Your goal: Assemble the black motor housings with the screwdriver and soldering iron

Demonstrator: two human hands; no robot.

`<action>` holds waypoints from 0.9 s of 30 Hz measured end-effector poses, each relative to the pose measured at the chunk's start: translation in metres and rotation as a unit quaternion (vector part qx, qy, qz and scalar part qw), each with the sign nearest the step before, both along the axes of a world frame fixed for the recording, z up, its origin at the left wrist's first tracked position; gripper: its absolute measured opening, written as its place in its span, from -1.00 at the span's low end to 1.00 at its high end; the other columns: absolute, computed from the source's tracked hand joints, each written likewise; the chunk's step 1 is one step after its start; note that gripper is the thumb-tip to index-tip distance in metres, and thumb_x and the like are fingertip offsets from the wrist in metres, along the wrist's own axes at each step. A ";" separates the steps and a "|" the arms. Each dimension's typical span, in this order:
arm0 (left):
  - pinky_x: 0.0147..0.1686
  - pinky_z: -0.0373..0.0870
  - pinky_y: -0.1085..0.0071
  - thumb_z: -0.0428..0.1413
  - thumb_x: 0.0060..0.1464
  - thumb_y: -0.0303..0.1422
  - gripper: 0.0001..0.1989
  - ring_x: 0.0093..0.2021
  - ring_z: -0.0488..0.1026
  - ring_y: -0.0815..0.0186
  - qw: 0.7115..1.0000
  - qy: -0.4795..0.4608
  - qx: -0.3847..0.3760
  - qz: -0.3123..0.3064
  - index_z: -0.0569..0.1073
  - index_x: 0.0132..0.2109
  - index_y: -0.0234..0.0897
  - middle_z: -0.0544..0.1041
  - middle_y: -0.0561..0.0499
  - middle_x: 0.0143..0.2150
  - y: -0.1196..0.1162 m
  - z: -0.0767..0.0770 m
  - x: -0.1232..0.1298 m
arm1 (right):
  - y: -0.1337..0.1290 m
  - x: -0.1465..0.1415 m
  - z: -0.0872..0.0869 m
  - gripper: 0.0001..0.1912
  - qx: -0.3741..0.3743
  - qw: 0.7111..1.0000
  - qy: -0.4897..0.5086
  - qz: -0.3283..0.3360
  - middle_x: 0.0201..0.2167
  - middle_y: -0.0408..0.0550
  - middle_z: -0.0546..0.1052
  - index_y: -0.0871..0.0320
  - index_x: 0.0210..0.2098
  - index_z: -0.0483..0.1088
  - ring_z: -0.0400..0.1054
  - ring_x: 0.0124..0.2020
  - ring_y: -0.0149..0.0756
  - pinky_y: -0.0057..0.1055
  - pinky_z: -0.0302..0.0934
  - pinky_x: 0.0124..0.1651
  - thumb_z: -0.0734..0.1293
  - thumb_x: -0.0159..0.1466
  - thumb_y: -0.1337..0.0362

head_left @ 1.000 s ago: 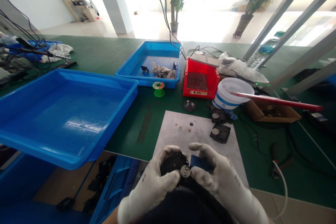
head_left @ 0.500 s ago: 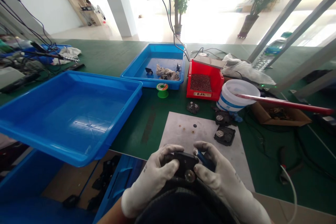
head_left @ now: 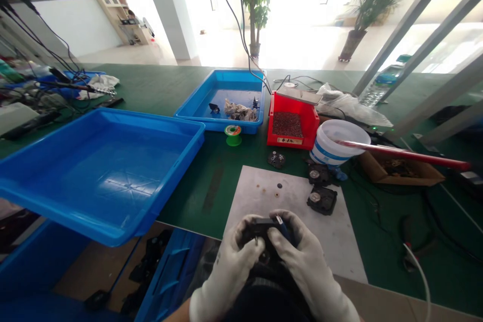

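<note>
My left hand [head_left: 230, 256] and my right hand [head_left: 305, 256], both in white gloves, are close together above the near edge of a pale grey board [head_left: 264, 201]. The left hand grips a black plastic housing [head_left: 260, 231], which is partly hidden by my fingers. The right hand holds a blue-handled tool [head_left: 285, 229] against the housing; its tip is hidden. Two similar black housings with metal hubs [head_left: 321, 199] [head_left: 319, 175] lie at the board's far right corner. Several tiny parts [head_left: 279, 186] sit on the board.
A large blue tray [head_left: 101, 171] lies to my left, and a blue tray holding scraps [head_left: 221, 100] stands beyond it. Further ahead are a green solder spool [head_left: 233, 135], a red bin of small parts [head_left: 292, 126], a white bucket [head_left: 337, 138] and a cardboard tray [head_left: 400, 172].
My hands have moved closer together and the black housing has turned, so its metal hub no longer shows. The blue-handled tool now sits more upright against the housing.
</note>
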State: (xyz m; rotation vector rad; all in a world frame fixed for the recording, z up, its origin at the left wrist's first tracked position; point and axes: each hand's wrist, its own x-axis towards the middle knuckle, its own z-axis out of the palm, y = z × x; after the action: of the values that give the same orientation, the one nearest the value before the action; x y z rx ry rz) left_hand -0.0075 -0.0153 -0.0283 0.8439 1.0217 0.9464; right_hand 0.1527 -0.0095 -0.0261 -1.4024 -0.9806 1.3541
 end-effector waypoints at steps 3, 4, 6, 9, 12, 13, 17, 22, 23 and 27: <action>0.08 0.49 0.22 0.20 0.23 -0.28 -0.71 0.04 0.57 0.03 0.993 0.078 0.082 0.026 0.56 0.05 -0.28 0.64 -0.12 -0.02 -0.001 -0.001 0.004 | -0.003 -0.001 0.000 -0.63 0.022 1.000 -0.014 0.017 -0.27 -0.03 0.62 0.12 -0.16 0.52 0.54 -0.21 -0.12 -0.30 0.48 -0.12 0.49 0.24 -0.03; 0.06 0.49 0.25 0.17 0.24 -0.31 -0.73 0.02 0.57 0.06 0.987 0.106 0.116 0.028 0.57 0.05 -0.27 0.63 -0.11 -0.03 -0.001 0.000 0.004 | -0.003 0.000 0.000 -0.65 0.028 0.999 -0.019 0.027 -0.27 -0.03 0.63 0.13 -0.16 0.52 0.55 -0.21 -0.12 -0.31 0.48 -0.13 0.48 0.25 -0.01; 0.00 0.49 0.29 0.14 0.25 -0.37 -0.76 -0.05 0.58 0.11 0.972 0.155 0.172 0.028 0.58 0.03 -0.24 0.61 -0.08 -0.08 -0.003 0.005 0.004 | -0.005 0.004 -0.001 -0.69 0.054 0.997 -0.038 0.043 -0.26 0.00 0.64 0.13 -0.17 0.54 0.56 -0.22 -0.12 -0.31 0.49 -0.14 0.48 0.26 0.02; -0.05 0.49 0.33 0.10 0.27 -0.42 -0.75 -0.09 0.57 0.15 0.958 0.197 0.207 0.027 0.59 0.02 -0.21 0.59 -0.06 -0.11 -0.004 0.008 0.004 | -0.006 0.006 -0.007 -0.75 0.101 0.990 -0.089 0.044 -0.22 0.04 0.64 0.12 -0.16 0.56 0.56 -0.19 -0.11 -0.28 0.48 -0.09 0.44 0.30 0.08; -0.03 0.48 0.33 0.12 0.23 -0.43 -0.76 -0.07 0.55 0.14 0.957 0.218 0.189 0.043 0.61 -0.01 -0.21 0.59 -0.06 -0.11 0.002 -0.001 0.006 | -0.001 -0.001 -0.016 -0.74 0.100 0.989 -0.104 0.028 -0.22 0.05 0.64 0.12 -0.17 0.55 0.55 -0.17 -0.09 -0.23 0.46 -0.05 0.43 0.28 0.07; -0.01 0.48 0.31 0.13 0.22 -0.43 -0.77 -0.05 0.55 0.13 0.958 0.220 0.176 0.051 0.61 -0.02 -0.22 0.59 -0.07 -0.10 0.005 -0.005 0.006 | 0.003 -0.004 -0.017 -0.73 0.089 0.991 -0.095 0.023 -0.23 0.05 0.64 0.13 -0.19 0.55 0.54 -0.18 -0.09 -0.22 0.46 -0.05 0.44 0.26 0.07; 0.11 0.48 0.19 0.13 0.25 -0.34 -0.71 0.05 0.56 0.04 0.976 0.180 0.116 0.040 0.57 0.06 -0.31 0.62 -0.15 0.00 0.010 -0.007 0.004 | 0.020 -0.007 -0.010 -0.73 0.041 0.997 -0.049 0.046 -0.29 0.01 0.64 0.16 -0.26 0.52 0.54 -0.25 -0.11 -0.24 0.47 -0.15 0.44 0.21 0.07; 0.34 0.29 0.12 0.13 0.23 -0.30 -0.48 0.36 0.37 -0.03 0.996 0.069 0.049 -0.032 0.42 0.32 -0.19 0.50 -0.12 0.33 0.010 0.029 -0.020 | 0.023 0.010 0.022 -0.76 -0.013 0.991 -0.053 0.123 -0.30 -0.05 0.63 0.13 -0.21 0.52 0.53 -0.26 -0.15 -0.29 0.42 -0.20 0.42 0.24 0.11; 0.36 0.27 0.12 0.14 0.22 -0.30 -0.49 0.36 0.36 -0.04 0.994 0.087 0.047 -0.047 0.45 0.30 -0.18 0.50 -0.12 0.33 0.012 0.036 -0.024 | 0.021 0.012 0.028 -0.80 0.003 0.987 -0.084 0.135 -0.28 -0.06 0.63 0.12 -0.21 0.53 0.53 -0.25 -0.15 -0.29 0.41 -0.18 0.42 0.22 0.16; 0.31 0.31 0.08 0.28 -0.03 -0.43 -0.37 0.28 0.42 -0.08 0.980 0.081 0.038 -0.178 0.51 0.25 -0.20 0.58 -0.10 0.20 0.022 0.047 -0.027 | 0.011 0.017 0.038 -0.82 0.077 0.954 -0.190 0.218 -0.20 -0.07 0.63 0.06 -0.24 0.58 0.53 -0.17 -0.15 -0.29 0.37 -0.11 0.43 0.14 0.33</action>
State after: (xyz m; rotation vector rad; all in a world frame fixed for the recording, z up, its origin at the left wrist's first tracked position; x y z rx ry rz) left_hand -0.0341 0.0066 0.0191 1.1406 0.9364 0.6223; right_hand 0.1694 0.0019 0.0123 -1.4038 -1.6957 1.2996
